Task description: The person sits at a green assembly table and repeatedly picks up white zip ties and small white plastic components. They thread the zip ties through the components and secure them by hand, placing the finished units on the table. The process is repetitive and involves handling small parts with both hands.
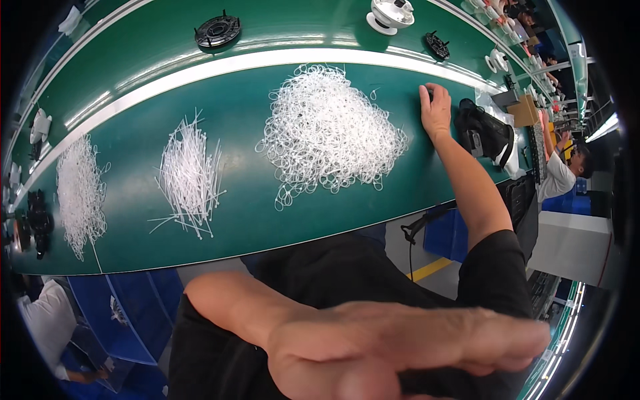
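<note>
My left hand (400, 340) is raised close in front of me, large in view, its fingers stretched out to the right and nothing seen in them. On the green table (240, 220), my right hand (437, 110) rests with its fingers curled; a small dark thing shows between thumb and forefinger, too small to name. Left of it is a large heap of looped white cable ties (333, 133). A smaller pile of straight white cable ties (189, 177) lies farther left. Another white pile of cable ties (81, 193) is at the far left. A black bag (483, 132) lies just right of my right hand.
Beyond the table runs a green belt with a white edge, carrying a black round grate (218, 31), a white round device (390, 15) and a smaller black part (437, 45). A cardboard box (523, 110) stands at right. Blue bins (127, 313) are below left. Other people sit nearby.
</note>
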### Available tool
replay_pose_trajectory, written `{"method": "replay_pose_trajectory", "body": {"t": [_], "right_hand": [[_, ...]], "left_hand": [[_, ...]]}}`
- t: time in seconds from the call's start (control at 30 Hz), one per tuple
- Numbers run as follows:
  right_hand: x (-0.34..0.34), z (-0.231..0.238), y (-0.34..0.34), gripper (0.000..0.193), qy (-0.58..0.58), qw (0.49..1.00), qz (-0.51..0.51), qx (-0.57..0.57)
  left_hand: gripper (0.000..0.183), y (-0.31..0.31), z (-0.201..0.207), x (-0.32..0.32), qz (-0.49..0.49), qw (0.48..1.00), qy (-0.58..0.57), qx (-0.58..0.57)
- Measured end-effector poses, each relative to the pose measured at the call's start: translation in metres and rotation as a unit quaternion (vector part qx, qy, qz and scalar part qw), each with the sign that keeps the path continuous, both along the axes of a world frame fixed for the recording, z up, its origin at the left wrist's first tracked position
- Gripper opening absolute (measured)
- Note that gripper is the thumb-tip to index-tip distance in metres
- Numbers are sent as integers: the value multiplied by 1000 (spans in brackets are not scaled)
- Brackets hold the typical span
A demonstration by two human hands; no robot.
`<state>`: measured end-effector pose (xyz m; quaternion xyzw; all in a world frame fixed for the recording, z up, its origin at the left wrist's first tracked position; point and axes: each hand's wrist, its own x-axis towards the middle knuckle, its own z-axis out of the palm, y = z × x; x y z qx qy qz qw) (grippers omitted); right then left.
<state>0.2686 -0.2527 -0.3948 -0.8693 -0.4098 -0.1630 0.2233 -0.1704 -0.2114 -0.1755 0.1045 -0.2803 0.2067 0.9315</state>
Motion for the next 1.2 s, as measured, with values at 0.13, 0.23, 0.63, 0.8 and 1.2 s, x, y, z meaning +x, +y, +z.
{"method": "replay_pose_trajectory", "body": {"t": [0.13,0.23,0.63,0.8,1.2], "right_hand": [[-6,8,-1,38,7,1000,5,-23],[-5,5,-8,37,-19,1000,13,-13],[-5,8,-7,34,10,999,35,-22],[-3,10,-5,34,-1,999,47,-20],[7,1,-8,36,-28,998,46,-12]], "left_hand": [[77,-3,7,16,175,984,0,-20],[92,-4,9,42,370,928,-23,-33],[57,24,11,6,14,998,-38,-40],[63,21,17,2,35,998,-26,-37],[82,6,31,-1,160,985,34,-45]]}}
